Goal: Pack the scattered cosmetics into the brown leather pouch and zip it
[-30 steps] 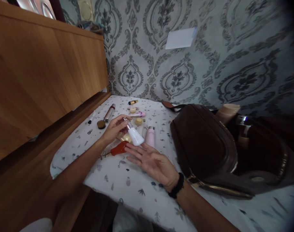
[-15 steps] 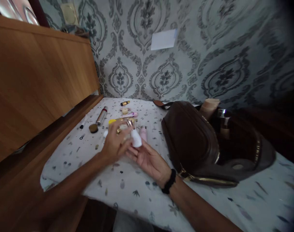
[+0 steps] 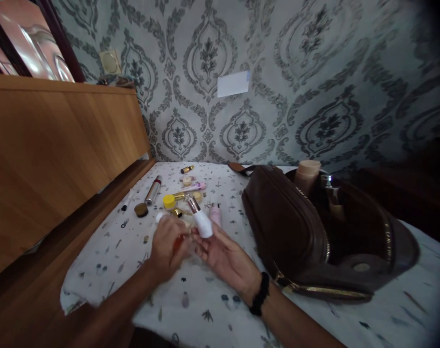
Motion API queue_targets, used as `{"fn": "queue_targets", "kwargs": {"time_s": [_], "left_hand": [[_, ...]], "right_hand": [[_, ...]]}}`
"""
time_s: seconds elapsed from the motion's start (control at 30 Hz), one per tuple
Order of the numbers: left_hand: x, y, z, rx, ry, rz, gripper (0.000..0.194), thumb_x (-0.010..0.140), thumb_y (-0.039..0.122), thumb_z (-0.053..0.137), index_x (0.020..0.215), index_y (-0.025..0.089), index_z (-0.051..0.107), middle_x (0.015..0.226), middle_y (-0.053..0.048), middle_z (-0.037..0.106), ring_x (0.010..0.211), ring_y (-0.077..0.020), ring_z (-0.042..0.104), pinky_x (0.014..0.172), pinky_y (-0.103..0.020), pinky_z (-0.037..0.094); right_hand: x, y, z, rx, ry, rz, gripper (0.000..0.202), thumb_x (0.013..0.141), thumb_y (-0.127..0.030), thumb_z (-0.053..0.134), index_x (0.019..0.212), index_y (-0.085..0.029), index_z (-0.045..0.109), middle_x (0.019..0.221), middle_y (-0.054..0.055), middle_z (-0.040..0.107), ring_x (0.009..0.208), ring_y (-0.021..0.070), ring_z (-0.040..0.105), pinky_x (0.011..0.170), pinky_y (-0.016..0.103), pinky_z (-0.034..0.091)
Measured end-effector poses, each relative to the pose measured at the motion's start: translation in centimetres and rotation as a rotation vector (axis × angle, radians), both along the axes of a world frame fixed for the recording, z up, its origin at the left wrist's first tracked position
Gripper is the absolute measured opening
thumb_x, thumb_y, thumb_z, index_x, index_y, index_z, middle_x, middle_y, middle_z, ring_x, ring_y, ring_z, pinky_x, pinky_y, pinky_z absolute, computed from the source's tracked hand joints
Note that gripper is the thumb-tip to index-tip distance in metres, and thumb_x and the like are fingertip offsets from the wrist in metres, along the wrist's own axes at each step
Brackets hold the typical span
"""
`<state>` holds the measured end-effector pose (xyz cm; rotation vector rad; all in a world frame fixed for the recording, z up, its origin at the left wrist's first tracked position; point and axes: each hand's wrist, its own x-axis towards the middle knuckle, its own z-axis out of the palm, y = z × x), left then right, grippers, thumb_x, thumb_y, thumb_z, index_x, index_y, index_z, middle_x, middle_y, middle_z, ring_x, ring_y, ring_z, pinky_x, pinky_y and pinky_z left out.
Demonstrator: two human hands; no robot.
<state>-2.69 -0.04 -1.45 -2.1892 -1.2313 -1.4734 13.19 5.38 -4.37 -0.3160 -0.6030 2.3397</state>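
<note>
Nearest, the right hand (image 3: 229, 258) grips a tilted white bottle (image 3: 204, 225) by its base above a patterned cloth (image 3: 109, 261), while the blurred left hand (image 3: 167, 244) overlaps an orange item (image 3: 177, 243), its grip impossible to tell. The bottle looks light, stiff and perhaps slippery, best held round its wide white body. Close behind are a pink bottle (image 3: 215, 213) and small cosmetics (image 3: 141, 210); an open brown bag (image 3: 283, 220) blocks the right.
</note>
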Motion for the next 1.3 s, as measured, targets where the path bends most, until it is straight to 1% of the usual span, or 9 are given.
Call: {"fn": "queue_targets", "kwargs": {"time_s": [0.07, 0.13, 0.3, 0.53, 0.7, 0.9, 1.07, 1.17, 1.3], "left_hand": [[-0.6, 0.4, -0.2, -0.093, -0.232, 0.145, 0.014, 0.091, 0.022, 0.056, 0.104, 0.020, 0.050, 0.090, -0.003, 0.056, 0.085, -0.0174, 0.054, 0.077, -0.032, 0.047], [-1.0, 0.7, -0.3, -0.200, -0.412, 0.179, 0.028, 0.091, 0.030, 0.057, 0.115, 0.020, 0.046, 0.090, -0.002, 0.053, 0.083, -0.0162, 0.054, 0.076, -0.029, 0.046], [-1.3, 0.9, 0.0, -0.423, -0.563, 0.069, 0.027, 0.096, 0.041, 0.050, 0.114, 0.020, 0.050, 0.072, 0.004, 0.046, 0.064, -0.0124, 0.045, 0.061, -0.023, 0.039], [-1.4, 1.3, 0.1, -0.553, -0.737, -0.019, 0.037, 0.091, 0.052, 0.053, 0.109, 0.019, 0.055, 0.066, 0.005, 0.048, 0.057, -0.0103, 0.045, 0.050, -0.020, 0.035], [-1.4, 1.4, 0.6, -0.564, -0.793, -0.050, 0.040, 0.085, 0.057, 0.059, 0.100, 0.019, 0.059, 0.067, 0.004, 0.050, 0.053, -0.0090, 0.044, 0.045, -0.020, 0.035], [-1.2, 0.4, 2.2, -0.631, -0.691, -0.072, 0.024, 0.092, 0.043, 0.057, 0.107, 0.025, 0.063, 0.072, 0.002, 0.055, 0.059, -0.0114, 0.050, 0.050, -0.020, 0.041], [-1.5, 1.2, 3.6, -0.672, -0.511, 0.052, 0.044, 0.078, 0.056, 0.067, 0.101, 0.018, 0.065, 0.071, -0.001, 0.061, 0.056, -0.0130, 0.053, 0.047, -0.021, 0.044], [-1.0, 1.5, 5.5, -0.658, -0.365, 0.081, 0.038, 0.079, 0.052, 0.068, 0.103, 0.023, 0.068, 0.075, -0.001, 0.063, 0.060, -0.0149, 0.055, 0.050, -0.021, 0.045], [0.4, 1.4, 8.7, -0.648, -0.210, 0.088, 0.027, 0.081, 0.047, 0.068, 0.103, 0.031, 0.068, 0.090, 0.000, 0.069, 0.077, -0.0201, 0.063, 0.063, -0.025, 0.051]], "right_hand": [[0.0, -0.3, 0.1, 0.042, -0.053, -0.026, 0.048, 0.075, -0.032, 0.081, 0.118, -0.024, 0.062, 0.103, 0.003, 0.071, 0.088, 0.0135, 0.068, 0.076, 0.023, 0.051], [-0.1, -0.7, 0.3, 0.093, -0.106, -0.050, 0.053, 0.073, -0.028, 0.083, 0.121, -0.025, 0.061, 0.110, 0.003, 0.070, 0.088, 0.0132, 0.069, 0.073, 0.022, 0.051], [-0.5, -1.1, 0.2, 0.196, -0.185, -0.128, 0.050, 0.066, -0.026, 0.087, 0.111, -0.024, 0.067, 0.114, 0.003, 0.069, 0.090, 0.0141, 0.069, 0.074, 0.022, 0.051], [-0.8, -1.0, -0.5, 0.342, -0.239, -0.266, 0.051, 0.061, -0.025, 0.089, 0.108, -0.025, 0.069, 0.115, 0.002, 0.070, 0.101, 0.0156, 0.063, 0.088, 0.027, 0.048], [-0.9, -1.3, -0.3, 0.262, -0.220, -0.257, 0.054, 0.058, -0.028, 0.090, 0.106, -0.023, 0.068, 0.112, 0.004, 0.071, 0.097, 0.0175, 0.064, 0.082, 0.030, 0.051], [-0.9, -1.8, 0.1, 0.163, -0.139, -0.236, 0.049, 0.059, -0.028, 0.089, 0.102, -0.017, 0.067, 0.104, 0.006, 0.071, 0.091, 0.0176, 0.066, 0.082, 0.031, 0.052], [-0.9, -1.7, 0.0, 0.157, -0.115, -0.250, 0.061, 0.046, -0.028, 0.094, 0.099, -0.015, 0.065, 0.097, 0.004, 0.070, 0.084, 0.0160, 0.066, 0.075, 0.029, 0.053], [-0.7, -1.7, 0.3, 0.140, -0.079, -0.197, 0.069, 0.042, -0.031, 0.095, 0.100, -0.016, 0.061, 0.097, 0.003, 0.071, 0.078, 0.0158, 0.069, 0.069, 0.028, 0.053], [-0.4, -1.6, 0.7, 0.140, -0.077, -0.091, 0.075, 0.040, -0.039, 0.095, 0.101, -0.015, 0.059, 0.076, 0.001, 0.071, 0.051, 0.0121, 0.063, 0.049, 0.023, 0.046]]}}
